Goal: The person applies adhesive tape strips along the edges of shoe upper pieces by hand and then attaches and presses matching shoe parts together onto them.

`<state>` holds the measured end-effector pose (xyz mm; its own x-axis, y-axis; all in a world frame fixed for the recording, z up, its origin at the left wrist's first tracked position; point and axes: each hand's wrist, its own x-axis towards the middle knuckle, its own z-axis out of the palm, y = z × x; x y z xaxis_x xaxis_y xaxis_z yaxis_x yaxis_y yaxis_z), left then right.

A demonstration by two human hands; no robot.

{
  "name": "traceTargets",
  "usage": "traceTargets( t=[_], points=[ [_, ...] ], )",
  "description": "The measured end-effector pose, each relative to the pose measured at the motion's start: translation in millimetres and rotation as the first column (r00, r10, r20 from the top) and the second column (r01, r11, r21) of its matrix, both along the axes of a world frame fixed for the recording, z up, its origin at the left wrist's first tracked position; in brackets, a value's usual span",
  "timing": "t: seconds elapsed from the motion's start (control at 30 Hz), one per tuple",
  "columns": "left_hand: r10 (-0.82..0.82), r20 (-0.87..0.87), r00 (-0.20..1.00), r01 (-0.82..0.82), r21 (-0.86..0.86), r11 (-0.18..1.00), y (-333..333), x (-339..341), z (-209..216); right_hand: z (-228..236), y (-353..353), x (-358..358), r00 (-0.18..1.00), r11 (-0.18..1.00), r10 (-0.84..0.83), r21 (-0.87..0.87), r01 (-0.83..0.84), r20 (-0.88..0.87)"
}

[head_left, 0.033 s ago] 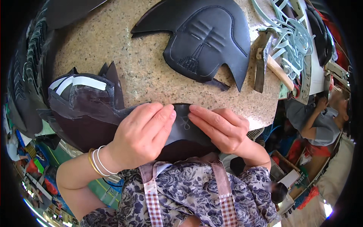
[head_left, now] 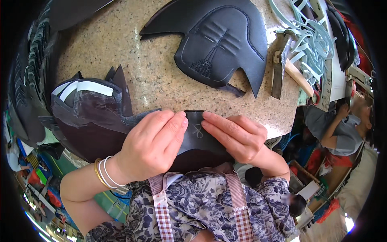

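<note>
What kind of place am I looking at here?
Most likely a shoe or leather-goods workshop. Both hands, left hand and right hand, press a dark cut leather piece on a speckled stone bench, beside a stitched leather panel and a hammer.

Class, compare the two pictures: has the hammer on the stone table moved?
No. The hammer lies in the same spot beside the large black leather piece on the stone table.

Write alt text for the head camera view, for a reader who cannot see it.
Both hands, left hand and right hand, press a dark leather piece against the near edge of a speckled stone table. A stack of dark cut pieces lies to the left, a large stitched black leather panel beyond, and a hammer to the right.
</note>
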<state>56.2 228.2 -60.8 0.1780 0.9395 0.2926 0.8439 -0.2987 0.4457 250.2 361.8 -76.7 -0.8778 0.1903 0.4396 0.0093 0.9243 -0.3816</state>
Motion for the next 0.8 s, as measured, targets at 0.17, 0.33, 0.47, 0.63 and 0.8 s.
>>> traceTargets(
  t=[0.17, 0.33, 0.47, 0.63, 0.8],
  points=[
    [-0.031, -0.087, 0.996, 0.029, -0.029, 0.999, -4, 3, 1, 13, 7, 4, 0.979, 0.990, 0.049, 0.123, -0.074, 0.197],
    [-0.149, -0.443, 0.884, 0.091, -0.150, 0.984, -18, 15, 18, 29, 3, 13, 0.899, 0.958, 0.117, 0.189, -0.214, 0.422],
    [-0.165, -0.386, 0.908, 0.046, -0.299, 0.953, -20, 5, 37, 14, -20, 47, 0.765, 0.918, 0.383, -0.124, -0.376, 0.518],
    [0.384, -0.411, 0.827, -0.413, 0.020, 0.910, -32, -70, 51, 20, 11, 33, 0.970, 0.957, 0.244, -0.163, -0.240, 0.007],
    [0.432, -0.317, 0.845, -0.471, -0.055, 0.880, -61, -89, 34, 43, 65, -31, 0.841, 0.684, -0.541, -0.593, 0.425, -0.021]
  ],
)
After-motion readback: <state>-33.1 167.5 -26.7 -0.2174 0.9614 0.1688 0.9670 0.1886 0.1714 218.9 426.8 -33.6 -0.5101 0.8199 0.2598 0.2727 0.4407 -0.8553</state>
